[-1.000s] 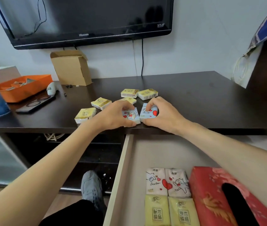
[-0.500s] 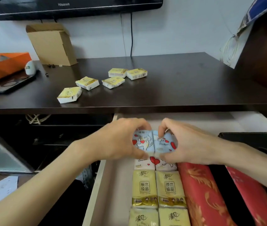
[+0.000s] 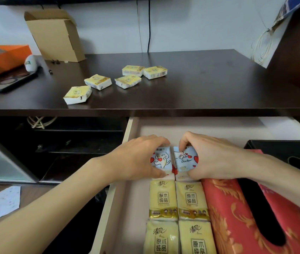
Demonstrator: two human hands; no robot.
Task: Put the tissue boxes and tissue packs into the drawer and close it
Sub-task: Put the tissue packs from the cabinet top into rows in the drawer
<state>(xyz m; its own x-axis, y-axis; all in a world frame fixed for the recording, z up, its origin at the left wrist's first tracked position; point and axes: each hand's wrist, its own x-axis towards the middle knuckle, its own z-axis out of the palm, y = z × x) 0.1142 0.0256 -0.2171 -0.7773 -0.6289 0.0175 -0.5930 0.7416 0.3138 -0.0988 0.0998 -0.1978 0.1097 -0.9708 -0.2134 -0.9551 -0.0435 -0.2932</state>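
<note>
Two blue heart-print tissue packs, one per hand: left hand (image 3: 136, 160) clamped around the left blue pack (image 3: 161, 160), right hand (image 3: 213, 158) clamped around the right blue pack (image 3: 185, 159). Packs sit edge to edge between the hands, low over the open drawer (image 3: 123, 198), overlapping a white heart-print pair whose edges just show beneath the thumbs. Cannot tell whether they rest on that pair or hang just above.

Judgement: holding both side by side lets them go down as a matched pair, continuing the two-wide column already laid there.

Nearer the wrists: four yellow packs (image 3: 163, 198) in two rows, tight together. Under the right forearm: red tissue box (image 3: 224, 217); beyond it a black box (image 3: 283, 151) at the drawer's right.

Beyond the fingertips, up on the bench (image 3: 209, 85): five small yellow packs (image 3: 97, 81), loose, not yet stowed. Drawer not yet closed.

Change from half a second ago: hands and blue packs are lower and deeper into the drawer, now covering most of the white pair; bench packs unmoved. One second ago both hands were on the bench picking up these two.
</note>
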